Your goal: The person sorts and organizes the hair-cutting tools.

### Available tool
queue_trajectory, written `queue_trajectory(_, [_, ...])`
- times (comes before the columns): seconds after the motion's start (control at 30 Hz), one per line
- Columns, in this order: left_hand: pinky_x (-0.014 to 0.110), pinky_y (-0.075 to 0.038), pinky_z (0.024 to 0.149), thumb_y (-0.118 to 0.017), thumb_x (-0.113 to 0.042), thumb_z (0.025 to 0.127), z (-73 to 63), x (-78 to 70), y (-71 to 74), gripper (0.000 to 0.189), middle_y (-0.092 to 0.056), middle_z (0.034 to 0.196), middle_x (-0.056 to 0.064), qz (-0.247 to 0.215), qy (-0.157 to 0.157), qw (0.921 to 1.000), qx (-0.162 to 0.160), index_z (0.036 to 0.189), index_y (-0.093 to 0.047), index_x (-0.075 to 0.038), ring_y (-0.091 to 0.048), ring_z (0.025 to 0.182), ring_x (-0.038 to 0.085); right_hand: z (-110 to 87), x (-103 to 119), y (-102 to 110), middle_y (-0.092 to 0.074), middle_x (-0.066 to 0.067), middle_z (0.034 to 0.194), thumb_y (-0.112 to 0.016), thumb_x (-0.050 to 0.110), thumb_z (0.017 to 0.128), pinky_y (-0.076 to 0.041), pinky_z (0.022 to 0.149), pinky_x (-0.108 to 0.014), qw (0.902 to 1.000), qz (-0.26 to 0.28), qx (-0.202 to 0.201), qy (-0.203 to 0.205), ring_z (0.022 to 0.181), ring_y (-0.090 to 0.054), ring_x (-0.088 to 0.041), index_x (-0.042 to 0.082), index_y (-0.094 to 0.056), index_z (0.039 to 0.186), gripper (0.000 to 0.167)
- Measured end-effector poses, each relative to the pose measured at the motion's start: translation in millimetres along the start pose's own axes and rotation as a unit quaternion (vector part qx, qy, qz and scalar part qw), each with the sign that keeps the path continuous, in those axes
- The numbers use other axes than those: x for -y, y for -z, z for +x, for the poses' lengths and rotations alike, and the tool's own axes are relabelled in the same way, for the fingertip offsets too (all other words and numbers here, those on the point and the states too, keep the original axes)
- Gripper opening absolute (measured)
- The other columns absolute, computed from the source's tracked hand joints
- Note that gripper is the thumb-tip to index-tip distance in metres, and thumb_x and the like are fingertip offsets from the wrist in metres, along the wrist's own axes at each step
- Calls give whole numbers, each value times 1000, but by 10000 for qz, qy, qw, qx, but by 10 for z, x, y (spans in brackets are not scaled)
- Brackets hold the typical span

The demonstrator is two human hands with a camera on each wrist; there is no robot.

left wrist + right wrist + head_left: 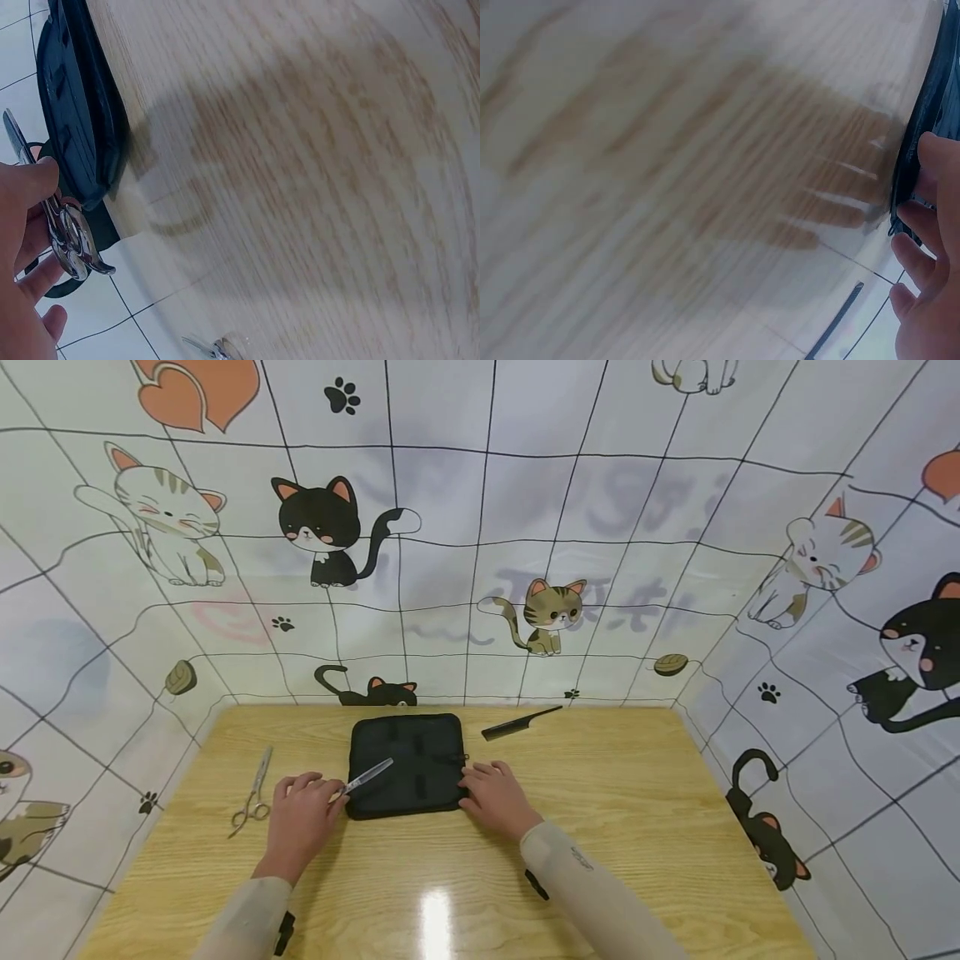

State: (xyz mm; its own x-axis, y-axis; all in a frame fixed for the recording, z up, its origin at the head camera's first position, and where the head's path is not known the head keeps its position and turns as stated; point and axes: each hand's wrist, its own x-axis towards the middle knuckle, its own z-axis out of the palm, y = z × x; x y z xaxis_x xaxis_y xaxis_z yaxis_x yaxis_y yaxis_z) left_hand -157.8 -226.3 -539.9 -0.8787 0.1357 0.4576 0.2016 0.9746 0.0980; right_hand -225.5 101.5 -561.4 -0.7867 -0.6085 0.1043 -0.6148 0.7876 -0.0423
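My left hand (303,814) pinches a pair of silver hairdressing scissors (369,774) between thumb and fingers. Their blades point up and right over the case; the finger rings (71,240) show below the fingers in the left wrist view. A flat black case (405,735) lies open on the table, with dark straps across its inside. At its right edge, my right hand (498,797) grips the case, thumb and fingers at the rim (915,142). A second pair of silver scissors (257,797) lies on the table left of my left hand.
A black tail comb (517,725) lies behind the right hand, near the table's back edge. The wooden table (600,777) meets cloth walls (450,527) printed with cats at the back and both sides.
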Motion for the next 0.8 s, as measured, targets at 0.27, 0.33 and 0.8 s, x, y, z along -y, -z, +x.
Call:
queue_trajectory(0.27, [53,-42,93,-78,-28,82,40,15,-50,21,-76,87,4,97,116,9998,161,96,-73,-13,-63,106,30,-151,-47,7,-59,0,139,-59,42,95,-35,113,-47,10000,-19,-53,-52,132,-52,-22,24,-67,119,31])
queue_trajectory(0.33, [53,-42,93,-77,-28,82,57,18,-64,21,-76,87,4,106,128,9997,175,96,-73,-13,-63,105,30,-188,-58,10,-59,0,139,-60,42,95,-35,112,-46,10000,-34,-69,-47,131,-53,-21,24,-67,119,31])
queue_trajectory(0.8, [54,-42,94,-77,-25,83,187,-46,-114,18,-76,88,4,-41,97,9995,296,96,-74,-12,-63,106,32,-430,-144,20,-62,0,136,-64,42,92,-36,111,-47,9998,41,-187,18,129,-55,-21,22,-69,116,32])
